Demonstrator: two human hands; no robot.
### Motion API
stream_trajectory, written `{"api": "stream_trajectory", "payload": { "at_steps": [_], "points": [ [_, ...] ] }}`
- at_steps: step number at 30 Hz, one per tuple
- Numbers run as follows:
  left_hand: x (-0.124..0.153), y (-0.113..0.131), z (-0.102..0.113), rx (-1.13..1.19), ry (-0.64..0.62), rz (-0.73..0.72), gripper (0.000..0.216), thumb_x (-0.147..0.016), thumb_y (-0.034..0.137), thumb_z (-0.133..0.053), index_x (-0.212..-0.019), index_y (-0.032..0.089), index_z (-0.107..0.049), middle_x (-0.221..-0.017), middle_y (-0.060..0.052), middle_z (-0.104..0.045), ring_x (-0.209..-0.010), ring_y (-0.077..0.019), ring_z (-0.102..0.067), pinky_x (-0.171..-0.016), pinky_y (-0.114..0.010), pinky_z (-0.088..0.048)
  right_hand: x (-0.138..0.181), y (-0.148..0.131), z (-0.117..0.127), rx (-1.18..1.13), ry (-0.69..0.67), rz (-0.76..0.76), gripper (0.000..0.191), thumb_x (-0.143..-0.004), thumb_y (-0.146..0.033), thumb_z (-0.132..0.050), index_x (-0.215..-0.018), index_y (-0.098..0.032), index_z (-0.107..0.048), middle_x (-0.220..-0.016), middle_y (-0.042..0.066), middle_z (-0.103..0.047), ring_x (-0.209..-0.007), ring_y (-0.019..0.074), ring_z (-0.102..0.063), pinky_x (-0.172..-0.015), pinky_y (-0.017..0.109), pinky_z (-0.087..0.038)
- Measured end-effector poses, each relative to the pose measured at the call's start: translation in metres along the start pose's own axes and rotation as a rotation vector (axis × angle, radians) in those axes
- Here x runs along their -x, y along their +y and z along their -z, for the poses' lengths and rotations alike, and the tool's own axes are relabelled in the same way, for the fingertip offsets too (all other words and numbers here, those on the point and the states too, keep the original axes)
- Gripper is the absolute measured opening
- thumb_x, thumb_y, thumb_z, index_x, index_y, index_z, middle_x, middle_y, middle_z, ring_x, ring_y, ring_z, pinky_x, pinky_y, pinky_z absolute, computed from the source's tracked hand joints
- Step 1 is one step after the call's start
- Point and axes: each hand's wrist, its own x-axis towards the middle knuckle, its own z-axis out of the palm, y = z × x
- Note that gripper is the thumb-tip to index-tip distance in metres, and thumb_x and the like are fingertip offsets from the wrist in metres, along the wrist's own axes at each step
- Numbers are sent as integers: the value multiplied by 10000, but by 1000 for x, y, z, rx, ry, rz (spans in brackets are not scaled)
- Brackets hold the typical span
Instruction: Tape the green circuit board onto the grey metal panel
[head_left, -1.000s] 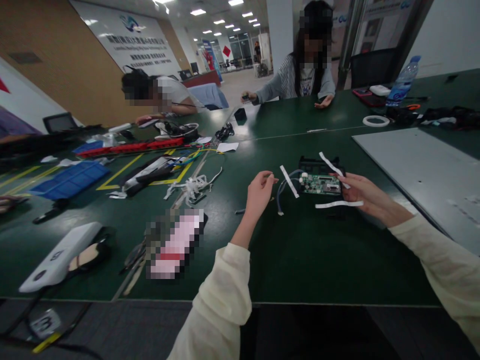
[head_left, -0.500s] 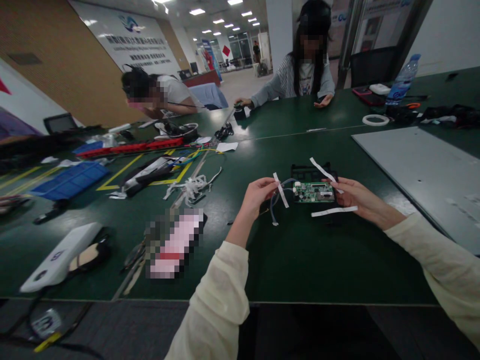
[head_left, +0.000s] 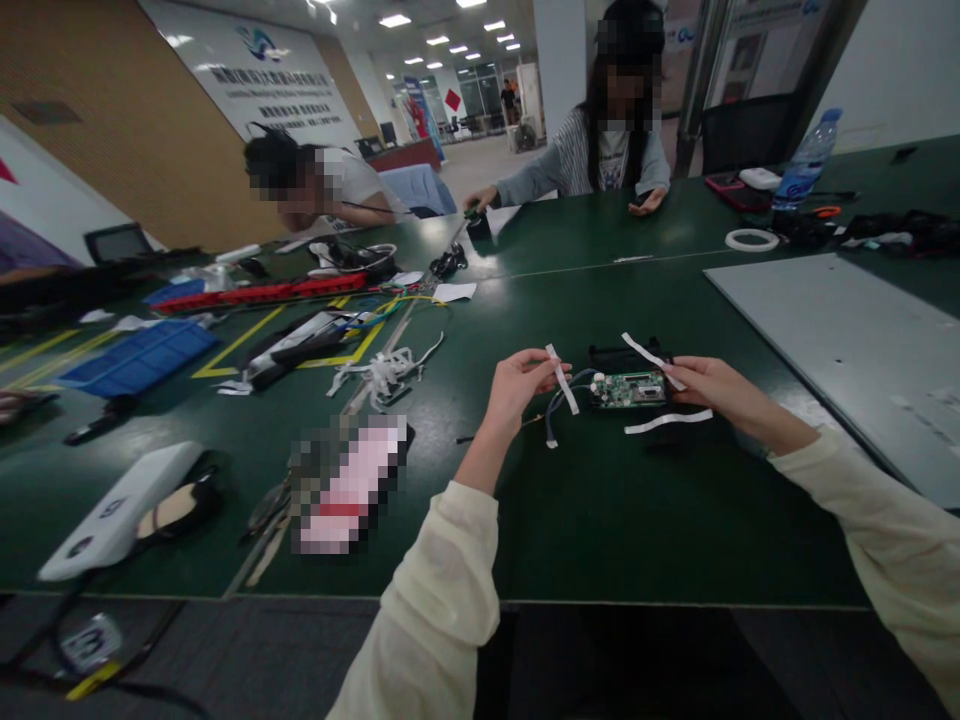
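My left hand (head_left: 523, 385) is closed, with a short white strip (head_left: 562, 380) across its pinched fingertips. Grey cables (head_left: 559, 412) run beside those fingers to the left end of a green circuit board (head_left: 628, 390). The board's right end is in my right hand (head_left: 709, 388), whose fingers are closed around its edge. Behind the board is a black frame (head_left: 619, 355), partly hidden. One white strip (head_left: 651, 358) slants from the frame to my right fingers. Another white strip (head_left: 669, 421) sticks out below the board.
A tangle of white strips (head_left: 384, 378) and a pink phone-like object (head_left: 356, 485) lie left of my hands. Further left are a blue tray (head_left: 139, 360) and a white device (head_left: 124, 510). A grey panel (head_left: 840, 340) lies at right. Two people sit across the table.
The circuit board and black frame have tilted flatter, and the frame shows less. My hands have barely moved. Across the table, a person's hand has shifted slightly at a small black object.
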Motion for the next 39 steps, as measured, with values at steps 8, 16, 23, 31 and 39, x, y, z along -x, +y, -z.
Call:
{"api": "stream_trajectory", "payload": {
  "at_steps": [8, 16, 23, 31, 39],
  "points": [
    [6, -2, -19, 46, -45, -81, 201, -768, 295, -690, -847, 155, -569, -827, -78, -737, -710, -162, -703, -672, -276, -537, -11, -7, 24, 535, 374, 411, 410, -810, -366, -622, -1188, -209, -608, -1203, 87, -629, -1085, 237, -600, -953, 423, -473],
    [10, -4, -33, 119, 14, -229, 255, -819, 390, -630, -869, 174, -502, -843, -61, -732, -828, -190, -709, -804, -344, -544, 8, -39, -70, 492, -17, 450, 303, -837, -430, -582, -1026, -225, -702, -1028, 59, -692, -927, 197, -642, -836, 354, -495],
    [12, 1, -32, -94, 118, -404, 198, -905, 384, -511, -921, 188, -533, -966, -65, -714, -932, -179, -676, -823, -298, -511, 1, -41, -93, 282, -71, 373, 272, -787, -424, -634, -888, -180, -699, -761, 42, -678, -670, 133, -610, -619, 265, -476],
    [10, -10, -25, -615, 147, -522, 277, -919, 238, -457, -1178, 181, -536, -1214, -99, -607, -1137, -218, -561, -1002, -364, -399, 16, -35, -107, -140, -294, 190, 278, -744, -461, -675, -854, -206, -650, -704, -9, -631, -634, 93, -589, -468, 180, -352],
    [13, -14, -35, -675, -21, -536, 320, -903, 196, -461, -1214, 194, -535, -1245, -95, -587, -1167, -220, -547, -1026, -386, -404, 24, -21, -122, 409, -251, 346, 350, -775, -484, -645, -620, -173, -603, -549, 5, -637, -517, 125, -616, -610, 268, -470]
  ]
}}
